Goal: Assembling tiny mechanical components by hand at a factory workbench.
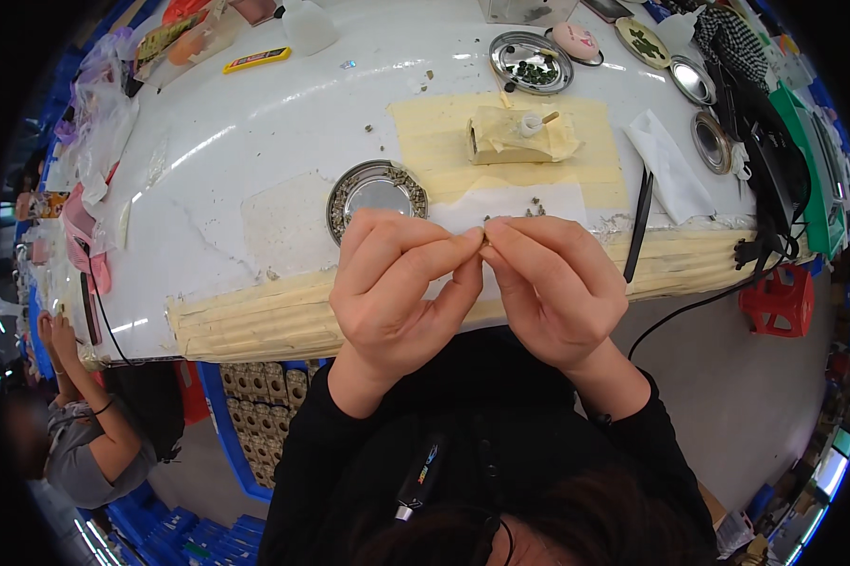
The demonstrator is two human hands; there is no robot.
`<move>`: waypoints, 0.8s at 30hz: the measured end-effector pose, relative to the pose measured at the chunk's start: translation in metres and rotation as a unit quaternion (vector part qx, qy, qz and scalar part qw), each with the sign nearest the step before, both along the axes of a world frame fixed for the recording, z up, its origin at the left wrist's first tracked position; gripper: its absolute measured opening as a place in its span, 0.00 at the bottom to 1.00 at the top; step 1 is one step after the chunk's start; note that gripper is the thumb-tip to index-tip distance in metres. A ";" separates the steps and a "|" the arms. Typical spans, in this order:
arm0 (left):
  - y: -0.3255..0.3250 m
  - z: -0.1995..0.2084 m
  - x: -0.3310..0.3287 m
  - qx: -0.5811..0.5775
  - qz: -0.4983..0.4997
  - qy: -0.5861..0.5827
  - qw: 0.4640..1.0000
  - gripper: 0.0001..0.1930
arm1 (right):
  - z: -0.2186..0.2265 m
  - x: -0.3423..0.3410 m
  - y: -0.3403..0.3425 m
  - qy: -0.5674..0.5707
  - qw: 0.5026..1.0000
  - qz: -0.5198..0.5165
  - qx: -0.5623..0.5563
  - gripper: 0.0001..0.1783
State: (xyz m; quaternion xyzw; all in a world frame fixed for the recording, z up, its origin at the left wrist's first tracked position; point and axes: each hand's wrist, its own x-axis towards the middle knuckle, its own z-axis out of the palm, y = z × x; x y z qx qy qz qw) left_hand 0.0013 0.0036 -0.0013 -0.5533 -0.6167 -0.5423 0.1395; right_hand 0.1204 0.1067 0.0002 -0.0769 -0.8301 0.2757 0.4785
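Just beyond the table's near edge, my left hand [397, 288] and my right hand [557, 283] meet fingertip to fingertip. Both pinch one tiny metal-looking piece [486, 239], mostly hidden by the fingers. Behind my left hand stands a round metal dish [368, 191] with many small greyish-brown pieces heaped along its rim. Several similar small pieces [535, 209] lie on a white sheet [566, 196] behind my right hand. Farther back, a tape-wrapped block [521, 137] rests on a taped yellowish patch, with a small white translucent cup-like part [530, 124] on top.
A metal plate of dark green pieces [552, 82] sits at the back. Black tweezers [639, 226] and a white cloth [668, 170] lie to the right. A yellow cutter [256, 60] lies back left. At far left a co-worker's hands [59, 340] are raised; a blue crate [225, 424] stands below.
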 end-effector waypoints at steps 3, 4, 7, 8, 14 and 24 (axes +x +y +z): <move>-0.001 -0.001 -0.001 0.008 -0.015 0.000 1.000 0.16 | 0.004 0.004 0.002 -0.022 0.968 0.095 -0.233 0.06; -0.001 -0.001 -0.002 0.009 -0.027 -0.006 1.000 0.16 | 0.005 0.007 0.000 -0.019 0.916 0.141 -0.376 0.05; -0.003 0.001 -0.003 0.006 -0.050 -0.024 0.998 0.16 | 0.004 0.010 0.004 -0.025 0.776 0.246 -0.580 0.06; -0.004 0.002 -0.004 0.004 -0.056 -0.031 0.998 0.17 | 0.005 0.010 0.005 -0.030 0.753 0.259 -0.604 0.07; -0.007 0.000 -0.008 0.011 -0.113 -0.095 0.989 0.16 | 0.006 0.010 0.010 -0.060 0.659 0.306 -0.685 0.08; -0.004 0.001 -0.004 0.014 -0.067 -0.063 0.996 0.15 | 0.008 0.009 -0.001 -0.036 0.791 0.213 -0.573 0.05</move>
